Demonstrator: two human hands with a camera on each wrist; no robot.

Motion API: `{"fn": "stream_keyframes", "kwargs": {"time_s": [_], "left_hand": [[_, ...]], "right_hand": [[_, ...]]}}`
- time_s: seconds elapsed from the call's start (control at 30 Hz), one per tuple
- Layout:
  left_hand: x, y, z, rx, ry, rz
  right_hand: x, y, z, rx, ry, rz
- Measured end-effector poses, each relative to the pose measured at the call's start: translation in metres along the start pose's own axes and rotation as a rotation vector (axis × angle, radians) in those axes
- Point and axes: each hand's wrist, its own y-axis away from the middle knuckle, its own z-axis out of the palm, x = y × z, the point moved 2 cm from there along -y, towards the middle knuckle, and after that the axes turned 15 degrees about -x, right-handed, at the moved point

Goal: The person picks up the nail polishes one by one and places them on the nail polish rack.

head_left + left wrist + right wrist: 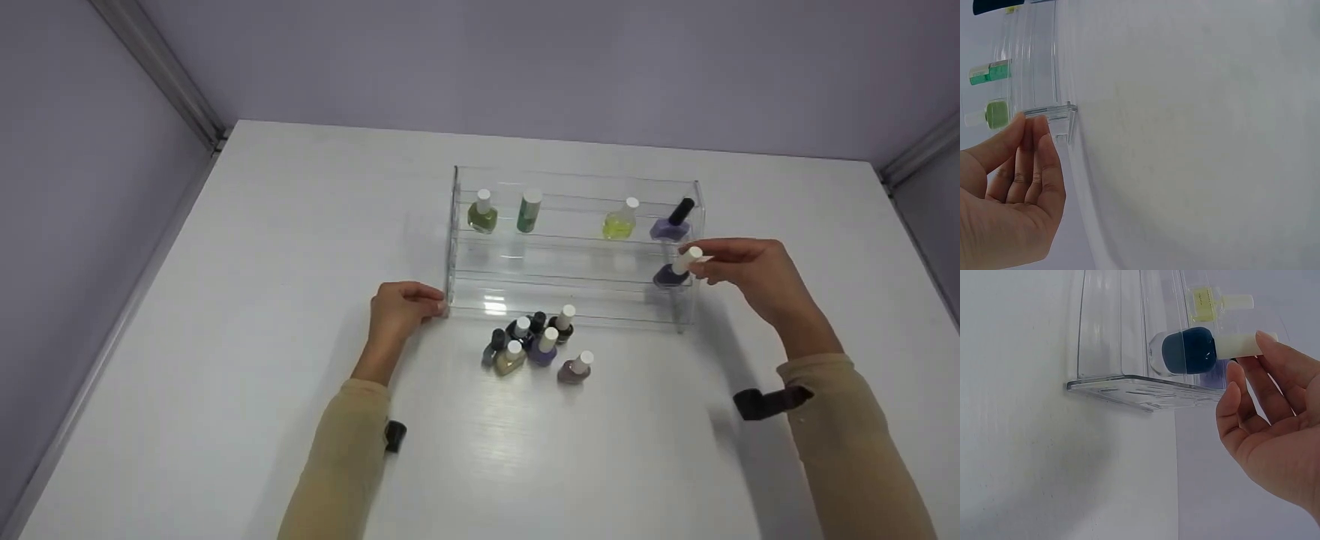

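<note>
My right hand [765, 281] pinches the white cap of a dark blue nail polish bottle [1190, 351] between thumb and fingers. That bottle stands nearly upright at the right end of a lower tier of the clear acrylic rack [577, 262], its base overlapping the tier in the right wrist view. At the rack's front left corner, my left hand [401, 307] pinches the edge of the side panel [1050, 111] with thumb and fingertips. A purple polish bottle with a black cap [667, 229] is on the tier just behind the dark blue one.
On the rack's upper tier stand a green polish bottle [482, 217], a green-labelled bottle [529, 212] and a yellow one [619, 225]. Several polish bottles cluster on the white table [465, 465] before the rack, with a mauve one [573, 372] slightly apart. Walls border the table.
</note>
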Motion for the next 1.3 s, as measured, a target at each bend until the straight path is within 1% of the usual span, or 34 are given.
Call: {"fn": "stream_keyframes", "kwargs": {"time_s": [0.2,0.37,0.63,0.8,0.97,1.07,1.2,1.23,1.3], "left_hand": [[0.000,0.001,0.001,-0.001,0.018,0.048],[0.001,0.000,0.001,-0.005,0.011,0.038],[0.001,-0.001,0.001,-0.008,0.016,0.029],[0.001,-0.002,0.000,-0.004,0.007,0.007],[0.002,-0.002,0.000,-0.007,-0.003,0.000],[0.002,-0.002,0.000,-0.012,0.001,0.005],[0.003,-0.002,-0.001,-0.017,0.014,0.006],[0.003,-0.002,-0.001,-0.017,0.014,0.004],[0.003,-0.003,-0.001,-0.017,0.011,-0.005]], "right_hand": [[0.000,0.000,-0.001,0.009,-0.024,0.009],[0.001,-0.001,-0.001,0.005,-0.011,0.011],[0.002,-0.003,-0.003,-0.017,-0.019,-0.016],[0.000,-0.002,-0.003,-0.012,-0.002,0.007],[-0.003,0.001,-0.006,0.002,0.022,0.015],[-0.006,0.004,-0.010,0.002,0.004,-0.038],[-0.013,0.007,-0.014,-0.020,-0.080,-0.133],[-0.015,0.007,-0.014,-0.021,-0.082,-0.142],[-0.020,0.009,-0.015,-0.012,-0.058,-0.135]]}}
